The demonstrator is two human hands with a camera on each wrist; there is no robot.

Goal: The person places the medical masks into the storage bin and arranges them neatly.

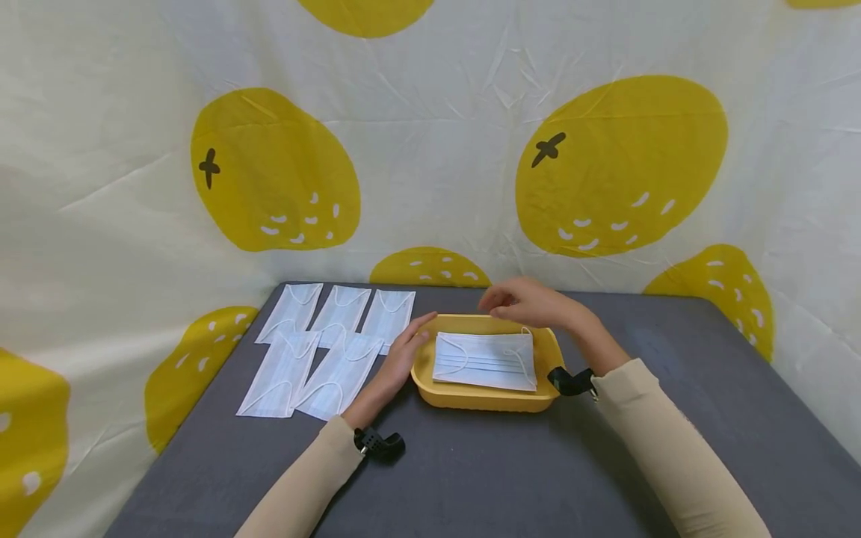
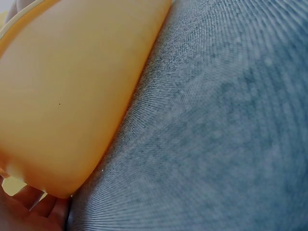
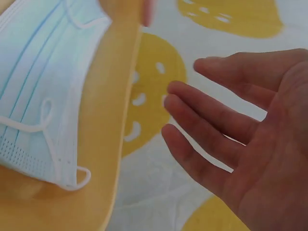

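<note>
A yellow tray (image 1: pixel 433 392) sits mid-table with a pale blue face mask (image 1: pixel 486 360) lying flat in it. My left hand (image 1: pixel 402 351) rests against the tray's left rim, fingers straight. My right hand (image 1: pixel 521 302) hovers over the tray's far rim, fingers relaxed and holding nothing. In the right wrist view the open palm (image 3: pixel 255 144) hangs beside the mask (image 3: pixel 33 91) and the tray rim (image 3: pixel 108 144). The left wrist view shows the tray's outer wall (image 2: pixel 67 96) against the grey table (image 2: pixel 216 134).
Several more face masks (image 1: pixel 323 347) lie spread on the grey table (image 1: pixel 471 471) left of the tray. A cream cloth with yellow lemon prints (image 1: pixel 430 149) hangs behind and around the table. Bare tabletop stretches to the right and front.
</note>
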